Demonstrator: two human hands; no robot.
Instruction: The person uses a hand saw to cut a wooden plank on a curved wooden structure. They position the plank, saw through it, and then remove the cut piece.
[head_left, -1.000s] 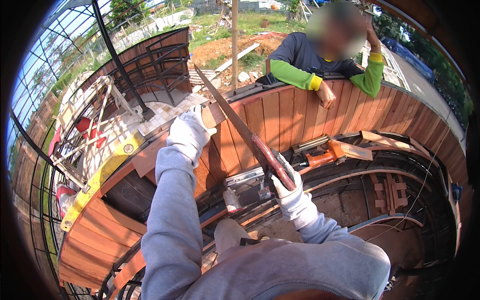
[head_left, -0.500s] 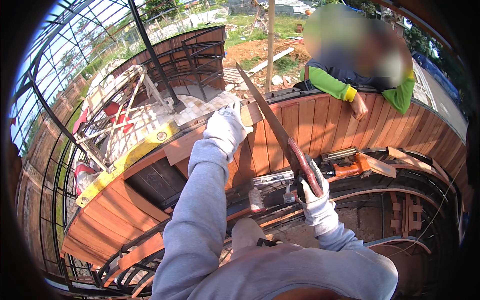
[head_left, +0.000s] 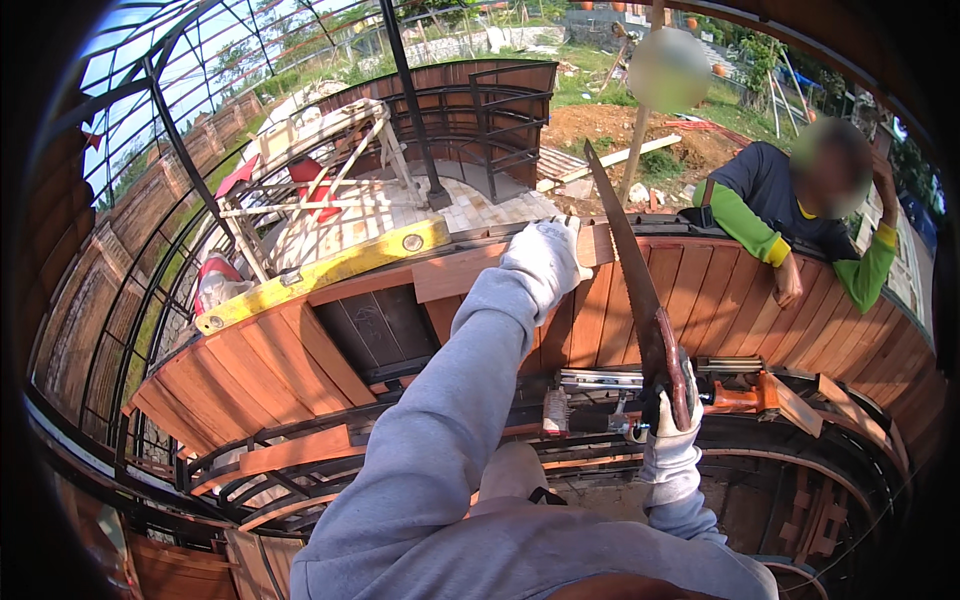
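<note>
The gloved left hand (head_left: 545,262) clasps a wooden plank (head_left: 597,246) at the top edge of the curved slatted wall (head_left: 690,290); the gloved right hand (head_left: 672,420) is wrapped round the handle of a handsaw (head_left: 634,268), teeth just beside the plank's end; a slackening left grip could let the blade skip fingerward

1 green-sleeved person (head_left: 772,190) leaning at right — black post (head_left: 410,100) left, brown dirt (head_left: 598,126) between.
</note>
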